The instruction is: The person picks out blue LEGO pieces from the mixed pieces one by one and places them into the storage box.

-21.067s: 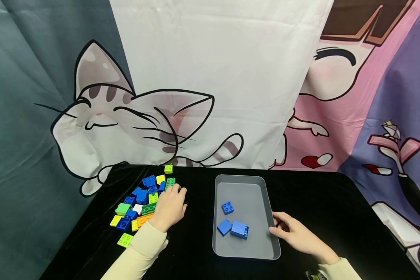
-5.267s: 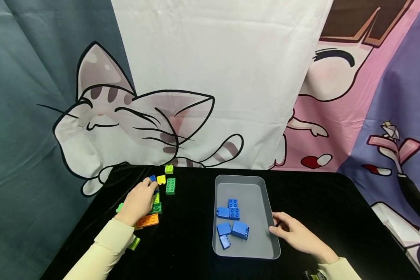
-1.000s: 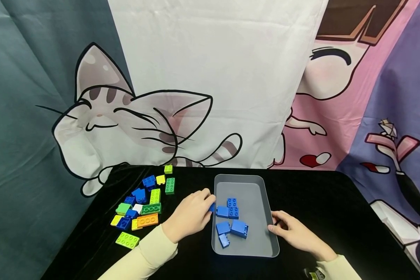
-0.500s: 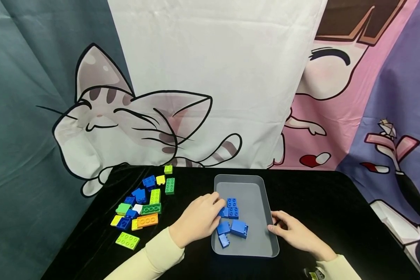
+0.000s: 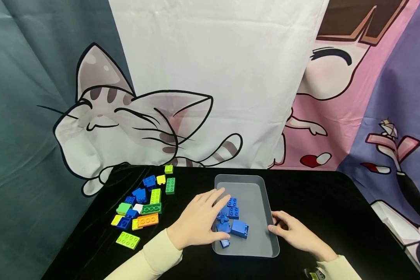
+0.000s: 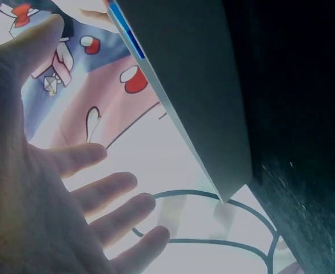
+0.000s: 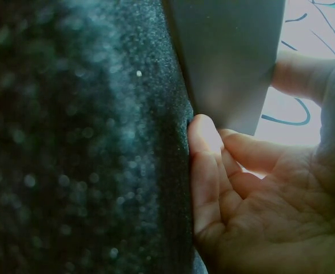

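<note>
My left hand point(image 5: 199, 219) hovers over the left rim of the grey tray point(image 5: 253, 190), its fingers spread and holding nothing. Just beyond its fingertips lies a blue building brick point(image 5: 222, 217) with raised studs, among several other blue bricks in the tray, such as the large one point(image 5: 239, 228); the hand partly covers some of them. In the left wrist view the left palm point(image 6: 36, 211) faces the tray's outer wall point(image 6: 184, 74). My right hand point(image 5: 297, 233) holds the tray's right side, with the thumb point(image 7: 299, 74) at the rim and curled fingertips point(image 7: 204, 131) low against the outer wall.
Left of the tray, loose bricks lie in a group on the black cloth point(image 5: 192, 260): blue, an orange one point(image 5: 148, 220), a white one point(image 5: 138, 208), green ones like this long brick point(image 5: 151, 209), and yellow. A printed curtain point(image 5: 231, 77) hangs behind the table.
Since 21 seconds ago, more blue bricks lie in the tray and fewer in the group. My left hand carried a blue brick over the rim and has let go, fingers now spread. The right hand stayed.
</note>
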Demonstrator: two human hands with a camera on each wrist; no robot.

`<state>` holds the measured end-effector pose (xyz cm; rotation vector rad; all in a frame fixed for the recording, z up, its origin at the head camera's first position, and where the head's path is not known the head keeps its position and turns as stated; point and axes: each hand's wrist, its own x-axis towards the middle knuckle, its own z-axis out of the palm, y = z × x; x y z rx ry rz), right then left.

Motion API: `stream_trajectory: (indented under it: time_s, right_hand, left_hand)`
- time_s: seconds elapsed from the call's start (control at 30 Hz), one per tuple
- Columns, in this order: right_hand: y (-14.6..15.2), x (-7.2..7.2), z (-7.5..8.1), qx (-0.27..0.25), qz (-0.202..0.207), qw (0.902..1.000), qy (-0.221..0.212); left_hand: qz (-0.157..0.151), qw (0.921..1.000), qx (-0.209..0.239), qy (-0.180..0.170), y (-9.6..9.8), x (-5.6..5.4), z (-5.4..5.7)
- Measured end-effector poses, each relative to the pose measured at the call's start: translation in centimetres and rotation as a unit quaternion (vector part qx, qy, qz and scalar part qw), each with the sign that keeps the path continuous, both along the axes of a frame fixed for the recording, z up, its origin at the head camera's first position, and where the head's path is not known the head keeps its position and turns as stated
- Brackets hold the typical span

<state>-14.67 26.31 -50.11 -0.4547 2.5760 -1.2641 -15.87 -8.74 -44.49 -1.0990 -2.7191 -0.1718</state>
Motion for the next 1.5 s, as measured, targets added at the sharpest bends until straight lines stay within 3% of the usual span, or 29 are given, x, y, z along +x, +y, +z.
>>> stream_trajectory:
  time_s: [0.4,0.73,0.93,1.2,1.5]
  right_hand:
    - [0.2,-0.1,-0.1,-0.003,0.002,1.0000,0.007]
    - [0.1,0.0,0.2,-0.001,0.003,0.9999,0.010]
    - [0.0,0.1,0.3,0.003,0.003,0.9998,0.017]
    - [0.0,0.1,0.3,-0.002,0.007,0.9999,0.014]
    - [0.1,0.0,0.0,-0.005,0.009,0.9999,0.009]
  left_hand:
    - [0.051,0.9986,0.008,-0.010,-3.3,0.1,0.5]
    - [0.103,0.9947,0.007,-0.008,-7.6,0.2,0.9]
    - [0.132,0.9912,0.012,0.001,-10.7,0.3,0.6]
    - [0.166,0.9859,0.016,-0.010,-14.3,-0.4,0.0]
    - [0.191,0.9816,-0.011,0.005,-17.1,-2.5,-0.4]
